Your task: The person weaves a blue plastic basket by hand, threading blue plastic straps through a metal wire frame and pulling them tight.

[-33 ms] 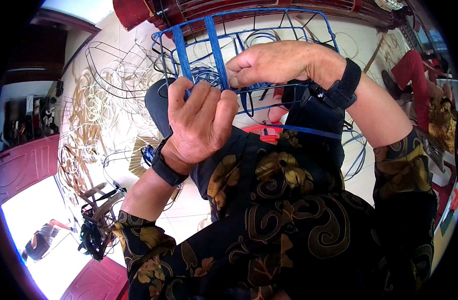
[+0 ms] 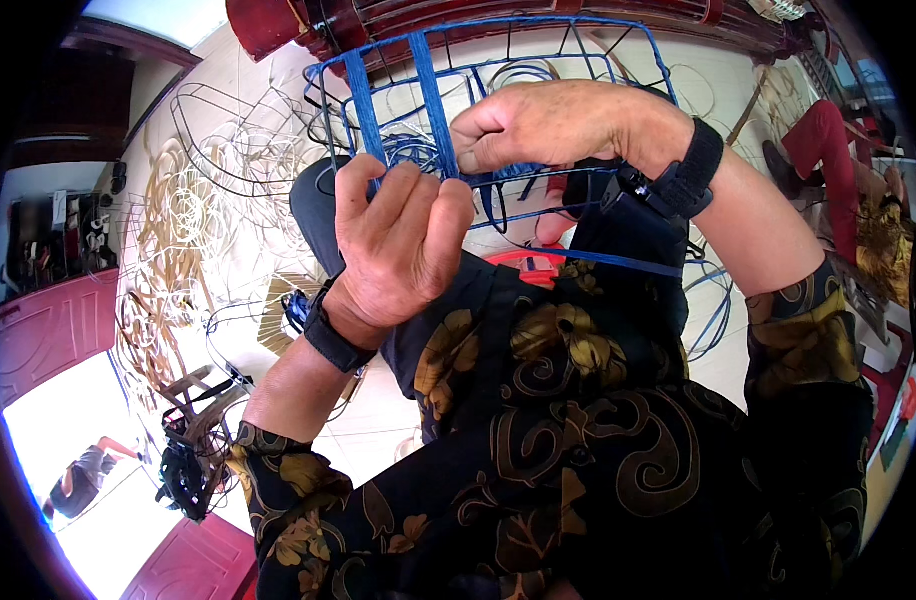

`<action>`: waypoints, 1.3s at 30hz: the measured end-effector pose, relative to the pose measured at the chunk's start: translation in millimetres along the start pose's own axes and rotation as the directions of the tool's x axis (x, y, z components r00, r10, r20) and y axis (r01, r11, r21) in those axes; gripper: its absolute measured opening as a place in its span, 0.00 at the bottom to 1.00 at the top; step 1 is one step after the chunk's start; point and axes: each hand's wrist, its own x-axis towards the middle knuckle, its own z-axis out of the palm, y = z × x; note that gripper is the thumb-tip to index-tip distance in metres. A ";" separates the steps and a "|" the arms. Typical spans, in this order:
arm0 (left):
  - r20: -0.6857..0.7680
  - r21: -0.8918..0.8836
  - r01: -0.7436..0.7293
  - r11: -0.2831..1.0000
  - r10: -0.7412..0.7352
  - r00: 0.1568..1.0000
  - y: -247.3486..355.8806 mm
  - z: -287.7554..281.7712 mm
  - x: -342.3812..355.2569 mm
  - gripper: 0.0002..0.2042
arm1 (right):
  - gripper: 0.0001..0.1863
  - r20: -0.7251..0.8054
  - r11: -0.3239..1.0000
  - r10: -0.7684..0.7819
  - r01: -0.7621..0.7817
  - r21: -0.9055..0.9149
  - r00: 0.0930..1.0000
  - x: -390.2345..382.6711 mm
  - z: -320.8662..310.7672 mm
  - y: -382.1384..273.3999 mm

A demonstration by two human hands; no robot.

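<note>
An open box-shaped frame of thin dark bars, largely wrapped in blue strip [image 2: 523,20], is propped at the knees, directly in front of the body. Both hands are set close together at its near side: the left hand [image 2: 403,240] is curled over the lower ends of the bands, while the right hand [image 2: 553,125] is bent inward beside them, thumb near forefinger; what is pinched under either cannot be told. For a neat wrap, the strip is best kept taut and flat, each turn laid snugly against the last, with finished turns pinned by the left hand so that nothing slackens. Across the frame, two flat bands of blue strip are seen, the left band [image 2: 363,105] and the right band [image 2: 433,100], both fairly dense, with a bare gap between. Loose blue coils [image 2: 411,148] are tangled behind them and could snag.
</note>
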 end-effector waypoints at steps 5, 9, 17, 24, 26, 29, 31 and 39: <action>0.053 -0.167 0.224 0.960 -0.218 0.975 6.1 -10.2 7.3 0.12 | 0.12 -0.175 0.979 -0.177 0.155 -0.130 0.969 -5.5 4.4 6.7; 0.158 -0.243 0.334 0.911 -0.302 0.940 7.0 -20.2 9.7 0.13 | 0.12 -0.295 0.959 -0.268 0.225 -0.172 0.917 -9.4 12.6 12.3; 0.155 -0.286 0.359 0.888 -0.327 0.932 4.5 -21.7 6.6 0.12 | 0.16 -0.388 0.981 -0.194 0.186 -0.061 0.901 -17.1 22.7 14.3; 0.126 -0.292 0.327 0.899 -0.302 0.945 5.1 -19.9 9.5 0.11 | 0.16 -0.463 0.939 -0.341 0.276 -0.204 0.818 -22.2 20.0 13.3; 0.112 -0.291 0.313 0.904 -0.293 0.950 4.9 -17.5 9.3 0.12 | 0.14 -0.487 0.898 -0.435 0.329 -0.292 0.757 -25.1 22.3 16.3; 0.124 -0.277 0.312 0.909 -0.288 0.949 4.7 -16.4 7.7 0.12 | 0.12 -0.495 0.824 -0.560 0.380 -0.421 0.665 -30.0 26.5 11.0; 0.144 -0.279 0.318 0.906 -0.288 0.947 5.5 -17.8 6.3 0.12 | 0.10 -0.481 0.774 -0.618 0.374 -0.511 0.622 -34.4 30.3 4.5; 0.136 -0.261 0.305 0.916 -0.277 0.951 6.3 -16.0 10.5 0.13 | 0.08 -0.479 0.689 -0.702 0.333 -0.644 0.527 -36.5 45.6 -3.6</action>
